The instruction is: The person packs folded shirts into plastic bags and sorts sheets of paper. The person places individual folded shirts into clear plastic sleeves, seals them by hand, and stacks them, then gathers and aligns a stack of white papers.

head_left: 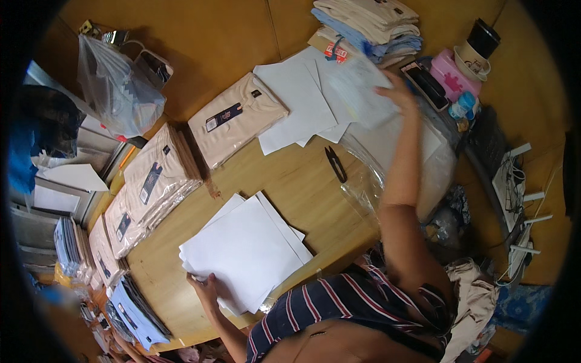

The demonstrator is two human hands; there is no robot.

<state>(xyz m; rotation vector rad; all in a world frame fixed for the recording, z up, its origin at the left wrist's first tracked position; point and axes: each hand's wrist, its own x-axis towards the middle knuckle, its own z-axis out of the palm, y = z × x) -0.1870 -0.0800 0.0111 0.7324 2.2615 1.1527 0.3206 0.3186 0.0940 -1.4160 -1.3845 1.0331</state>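
My left hand (204,285) grips the near corner of a stack of white sheets (245,251) on the wooden table (290,187), fingers over its edge. My right arm stretches across the table, and my right hand (396,91) takes hold of a blurred white sheet (358,85) atop a loose spread of white sheets (296,106). Black thread snips (334,163) lie between the two paper piles, beside clear plastic bags (366,181).
Bagged beige shirts (236,118) lie along the table's left side, with blue ones (136,308) at the near end. Folded shirts (369,27) are stacked at the far edge. A pink box (451,72), a cup (475,51) and cables (514,181) crowd the right.
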